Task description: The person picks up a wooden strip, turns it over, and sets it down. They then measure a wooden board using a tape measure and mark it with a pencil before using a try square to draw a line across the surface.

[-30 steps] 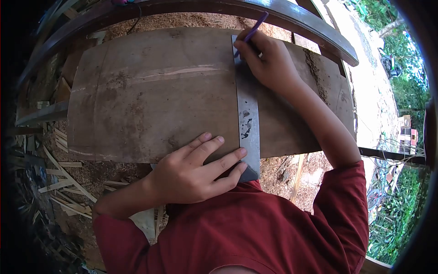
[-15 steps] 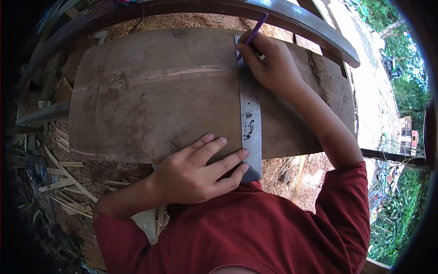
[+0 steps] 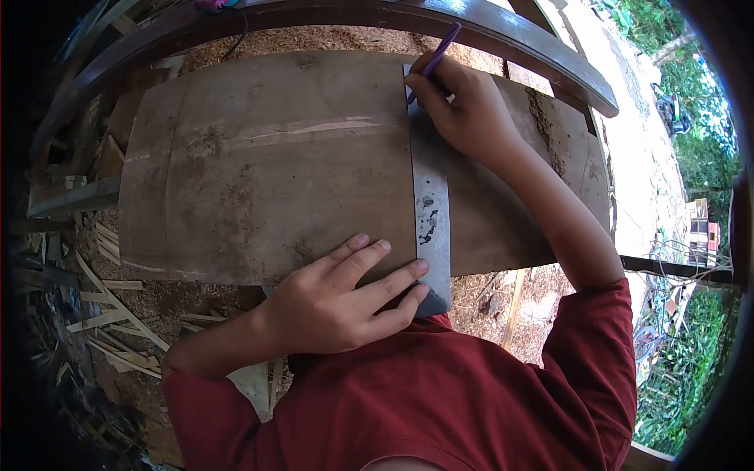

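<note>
A wide brown wooden board (image 3: 314, 180) lies in front of me, with a metal try square (image 3: 432, 216) laid across it. My left hand (image 3: 334, 302) is at the near edge, its outer fingers spread on the board and two fingertips on the square, holding it; the thumb is hidden. Near the far end of the square, my right hand (image 3: 471, 106) pinches a purple pen (image 3: 445, 45). The pen's lower end meets the board beside the square's left edge. Dark smudges mark the square's blade.
A dark, polished wooden beam (image 3: 314, 14) runs past the board's far side. Thin wood strips (image 3: 118, 302) lie scattered at the lower left. Wood shavings (image 3: 491, 302) cover the ground. Green plants (image 3: 691, 369) and cables (image 3: 667, 263) are at the right.
The view has shifted very slightly, so the board appears a little lower. Both hands, the pen and the try square keep practically the same places relative to the board.
</note>
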`<state>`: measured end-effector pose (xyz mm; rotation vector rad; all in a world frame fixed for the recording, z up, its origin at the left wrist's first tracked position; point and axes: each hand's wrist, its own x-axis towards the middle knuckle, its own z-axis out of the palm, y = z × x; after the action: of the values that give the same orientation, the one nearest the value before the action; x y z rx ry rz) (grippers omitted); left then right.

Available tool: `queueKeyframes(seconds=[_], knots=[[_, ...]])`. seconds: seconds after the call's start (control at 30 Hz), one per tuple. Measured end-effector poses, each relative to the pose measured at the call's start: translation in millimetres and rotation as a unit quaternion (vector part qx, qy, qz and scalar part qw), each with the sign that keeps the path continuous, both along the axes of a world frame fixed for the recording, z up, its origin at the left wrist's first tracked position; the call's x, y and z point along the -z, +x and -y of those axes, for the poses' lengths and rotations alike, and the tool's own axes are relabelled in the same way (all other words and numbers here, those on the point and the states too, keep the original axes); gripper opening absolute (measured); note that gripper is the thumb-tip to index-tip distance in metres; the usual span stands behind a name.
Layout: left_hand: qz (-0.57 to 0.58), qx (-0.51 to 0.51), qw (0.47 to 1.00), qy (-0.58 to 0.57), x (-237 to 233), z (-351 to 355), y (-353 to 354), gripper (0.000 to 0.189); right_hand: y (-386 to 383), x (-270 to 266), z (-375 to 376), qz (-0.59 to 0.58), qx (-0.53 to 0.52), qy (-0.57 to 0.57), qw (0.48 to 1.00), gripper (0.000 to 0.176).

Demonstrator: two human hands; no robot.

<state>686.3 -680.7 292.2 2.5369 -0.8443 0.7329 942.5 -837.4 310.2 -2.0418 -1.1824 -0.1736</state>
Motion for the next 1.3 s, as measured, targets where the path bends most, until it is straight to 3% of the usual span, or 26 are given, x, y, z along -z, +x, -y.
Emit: queueKeyframes(seconds=[0.2, 0.53, 0.7, 1.3], knots=[[0.002, -0.002, 1.000, 0.004, -1, 1, -1, 0.012, 28, 2, -17, 0.011, 0.049, -0.011, 0.999, 0.017], [0.008, 0.001, 1.000, 0.007, 1, 0, 0, 0.013, 15, 2, -7, 0.023, 0.016, -0.023, 0.999, 0.018], [0.005, 0.000, 1.000, -0.001, -1, 0, 0, 0.012, 41, 8, -20, 0.032, 0.067, -0.029, 0.997, 0.020], [-0.002, 0.004, 1.000, -0.009, -1, -1, 0, 0.013, 19, 6, -9, 0.035, 0.069, -0.041, 0.996, 0.020]])
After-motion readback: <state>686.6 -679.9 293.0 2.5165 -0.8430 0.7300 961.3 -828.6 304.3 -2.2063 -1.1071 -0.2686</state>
